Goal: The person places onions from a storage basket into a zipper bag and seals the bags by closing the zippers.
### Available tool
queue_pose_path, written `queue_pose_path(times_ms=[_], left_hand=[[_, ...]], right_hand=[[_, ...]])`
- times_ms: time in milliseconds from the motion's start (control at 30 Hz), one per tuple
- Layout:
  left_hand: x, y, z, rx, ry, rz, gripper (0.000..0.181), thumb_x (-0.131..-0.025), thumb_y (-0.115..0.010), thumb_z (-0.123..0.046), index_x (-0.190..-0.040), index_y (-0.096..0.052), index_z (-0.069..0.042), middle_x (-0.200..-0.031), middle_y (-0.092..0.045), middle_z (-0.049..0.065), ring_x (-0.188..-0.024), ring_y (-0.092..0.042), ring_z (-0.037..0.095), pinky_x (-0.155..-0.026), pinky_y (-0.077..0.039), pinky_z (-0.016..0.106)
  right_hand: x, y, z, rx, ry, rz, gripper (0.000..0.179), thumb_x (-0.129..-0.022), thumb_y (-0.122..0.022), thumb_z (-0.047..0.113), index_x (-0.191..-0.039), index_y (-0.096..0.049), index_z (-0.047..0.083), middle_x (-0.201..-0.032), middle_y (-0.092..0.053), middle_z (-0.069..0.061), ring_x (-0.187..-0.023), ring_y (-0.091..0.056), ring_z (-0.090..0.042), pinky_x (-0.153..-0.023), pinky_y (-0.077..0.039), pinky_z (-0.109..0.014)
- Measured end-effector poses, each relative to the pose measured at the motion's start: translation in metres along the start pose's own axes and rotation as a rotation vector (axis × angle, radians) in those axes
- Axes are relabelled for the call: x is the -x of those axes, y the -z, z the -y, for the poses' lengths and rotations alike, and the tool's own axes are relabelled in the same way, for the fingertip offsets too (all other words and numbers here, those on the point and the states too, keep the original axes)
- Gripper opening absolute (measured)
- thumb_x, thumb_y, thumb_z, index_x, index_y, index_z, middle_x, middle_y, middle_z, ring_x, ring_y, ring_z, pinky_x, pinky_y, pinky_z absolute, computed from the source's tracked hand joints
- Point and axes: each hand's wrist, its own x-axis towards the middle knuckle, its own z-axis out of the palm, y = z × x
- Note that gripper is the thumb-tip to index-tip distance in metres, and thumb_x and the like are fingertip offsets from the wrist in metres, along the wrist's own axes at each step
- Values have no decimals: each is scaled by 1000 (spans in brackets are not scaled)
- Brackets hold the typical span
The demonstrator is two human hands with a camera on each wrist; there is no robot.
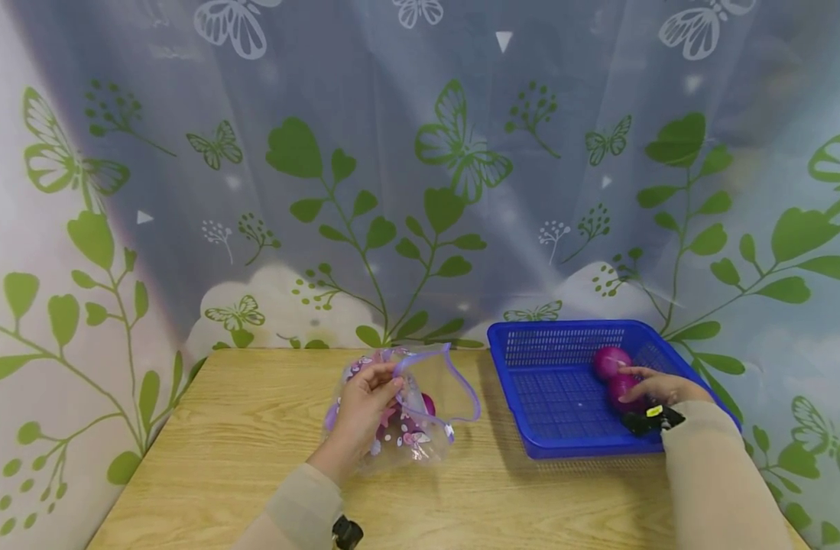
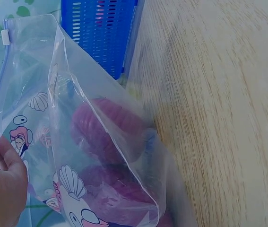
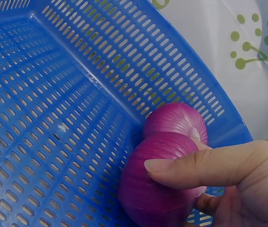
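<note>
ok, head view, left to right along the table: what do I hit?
Left hand → bag's zip slider → blue basket's left rim → far purple onion → right hand.

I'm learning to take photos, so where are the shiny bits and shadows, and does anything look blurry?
Head view: a soft shadow on the table beside the blue basket, and little glints on the plastic bag; left wrist view: pale shiny streaks across the plastic bag, with the onions hazy behind it; right wrist view: a pale shine on the back onion.
</note>
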Motion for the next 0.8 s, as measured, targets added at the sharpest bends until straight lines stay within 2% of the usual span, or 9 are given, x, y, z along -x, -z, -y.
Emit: queue_pose_path(times_ms=[133,333,467,567,800], left_hand=[[-1,0,1,-25,-2,5,25,-94,-65,3,-119,-62,8,-96,-66,6,-81,-61,11,-66,-54,18],[-2,1,4,-16,-11,10,25,-94,-66,2,-118,-62,8,-94,-66,6,-79,-62,11,-64,-54,18],[-1,1,4,-19,-11,7,24,-94,-66,1,-117,-63,7,-94,-66,6,-77,-62,10,-62,-54,18],[-2,1,3,-19,-3,0,24,-94,-66,2,-117,-63,7,-94,-67,6,-78,-62,9,-63,-54,18],[-2,1,3,-4,6,-1,24,-94,-66,3,-117,-63,7,-96,-66,7,-80,-62,10,-68,-55,18]], right_hand=[[0,0,-2,24,11,-10,81,-87,-67,3,-147,-14,-7,-138,-25,-41,-125,-36,-47,-99,-41,-44],[0,-1,-2,-15,0,-15,76,-86,-70,2,-146,-24,-5,-135,-32,-36,-117,-44,-37,-84,-49,-32],[-2,-1,-2,-12,-7,-17,73,-86,-71,2,-144,-26,-6,-133,-37,-33,-118,-45,-38,-85,-49,-32],[-2,-1,-1,-1,-15,-15,77,-86,-71,3,-145,-23,-6,-133,-39,-32,-119,-43,-39,-85,-48,-34],[0,0,1,-30,-6,9,81,-87,-70,3,-146,-15,-6,-135,-36,-35,-116,-48,-36,-87,-50,-34]])
